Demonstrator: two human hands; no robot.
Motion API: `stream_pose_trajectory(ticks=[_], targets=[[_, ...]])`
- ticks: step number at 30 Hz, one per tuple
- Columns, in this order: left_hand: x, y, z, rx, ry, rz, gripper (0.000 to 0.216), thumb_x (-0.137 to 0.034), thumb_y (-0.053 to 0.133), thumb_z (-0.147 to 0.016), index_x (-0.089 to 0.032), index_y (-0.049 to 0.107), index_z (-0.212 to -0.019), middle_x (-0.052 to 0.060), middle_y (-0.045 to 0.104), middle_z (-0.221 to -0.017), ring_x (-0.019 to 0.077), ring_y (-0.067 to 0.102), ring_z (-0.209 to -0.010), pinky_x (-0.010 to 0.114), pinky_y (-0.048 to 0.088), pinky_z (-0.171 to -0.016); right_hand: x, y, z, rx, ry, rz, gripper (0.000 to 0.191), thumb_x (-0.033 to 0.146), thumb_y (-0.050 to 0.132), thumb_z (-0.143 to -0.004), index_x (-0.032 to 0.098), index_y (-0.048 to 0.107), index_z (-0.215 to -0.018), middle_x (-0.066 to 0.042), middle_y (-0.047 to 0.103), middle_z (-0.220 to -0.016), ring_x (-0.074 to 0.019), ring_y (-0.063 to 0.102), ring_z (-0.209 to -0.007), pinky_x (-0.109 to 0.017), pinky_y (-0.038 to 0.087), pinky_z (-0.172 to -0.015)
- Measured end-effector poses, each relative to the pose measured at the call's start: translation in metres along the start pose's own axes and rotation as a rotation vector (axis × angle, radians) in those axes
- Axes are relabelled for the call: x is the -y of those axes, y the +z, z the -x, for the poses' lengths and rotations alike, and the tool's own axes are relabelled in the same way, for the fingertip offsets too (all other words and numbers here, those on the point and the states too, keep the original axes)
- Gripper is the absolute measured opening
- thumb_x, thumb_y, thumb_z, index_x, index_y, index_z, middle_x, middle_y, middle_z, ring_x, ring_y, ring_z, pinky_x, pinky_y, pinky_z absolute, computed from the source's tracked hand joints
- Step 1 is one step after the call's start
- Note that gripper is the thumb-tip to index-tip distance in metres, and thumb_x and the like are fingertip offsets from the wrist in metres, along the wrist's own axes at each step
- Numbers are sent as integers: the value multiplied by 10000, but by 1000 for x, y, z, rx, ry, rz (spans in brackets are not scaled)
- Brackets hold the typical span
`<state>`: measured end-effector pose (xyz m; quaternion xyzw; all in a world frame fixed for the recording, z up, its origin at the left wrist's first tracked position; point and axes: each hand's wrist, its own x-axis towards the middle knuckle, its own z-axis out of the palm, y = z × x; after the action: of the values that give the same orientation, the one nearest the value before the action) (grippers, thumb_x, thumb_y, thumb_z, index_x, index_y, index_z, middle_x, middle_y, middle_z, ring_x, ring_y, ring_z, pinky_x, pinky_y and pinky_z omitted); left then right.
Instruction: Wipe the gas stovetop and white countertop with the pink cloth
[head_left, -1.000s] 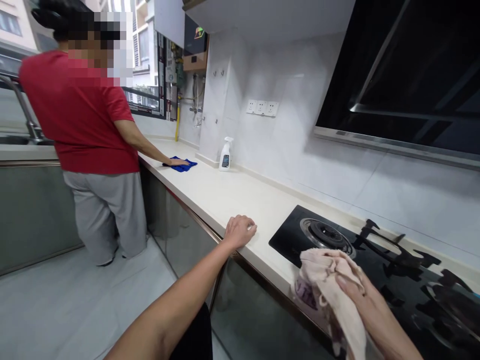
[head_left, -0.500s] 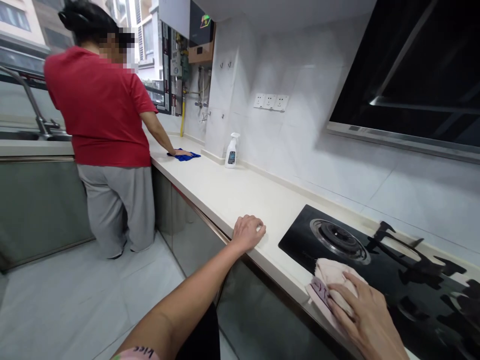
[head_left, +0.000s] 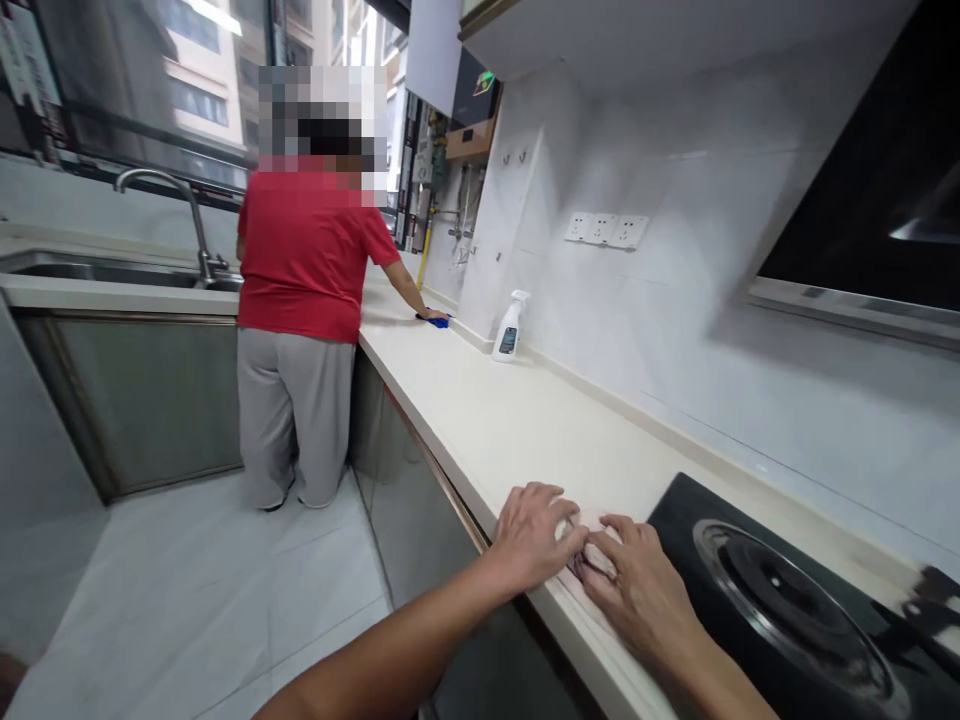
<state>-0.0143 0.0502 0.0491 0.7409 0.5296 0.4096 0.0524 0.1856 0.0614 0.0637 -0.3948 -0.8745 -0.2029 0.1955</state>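
Note:
My left hand and my right hand lie side by side on a pale pink cloth pressed onto the cream counter, just left of the black gas hob. Both hands have bent fingers gripping the bunched cloth; only a small part of it shows between them. The hob's near burner ring sits right of my right hand.
A person in a red shirt stands at the far end, one hand on a blue cloth. A white spray bottle stands by the wall. A sink with a tap is at left. A dark hood hangs above.
My right hand slid the cloth left off the hob onto the counter. My left hand moved onto the cloth beside it. The view swung left and down.

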Motion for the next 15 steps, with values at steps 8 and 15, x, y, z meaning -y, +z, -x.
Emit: stream_pose_trajectory(ticks=[8,15], targets=[[21,4,9,161,230,-159,618,-717,546,-974,-321,550,-1448,73,599,-1506,281,569,-1278,439,459,-1048,-80,67,-43,-99,-109,-163,327,400,623,-953,284,689,-1251,-136,603,-1392,-354,581,-1246,-522,567,-969],[38,15,10,183,268,-345,347,-518,532,-1063,-362,581,-1369,38,663,-1405,241,589,-1242,332,493,-922,-85,89,-27,-145,-134,-210,480,420,747,-872,371,686,-1345,-113,644,-1394,-437,597,-1301,-578,606,-945]])
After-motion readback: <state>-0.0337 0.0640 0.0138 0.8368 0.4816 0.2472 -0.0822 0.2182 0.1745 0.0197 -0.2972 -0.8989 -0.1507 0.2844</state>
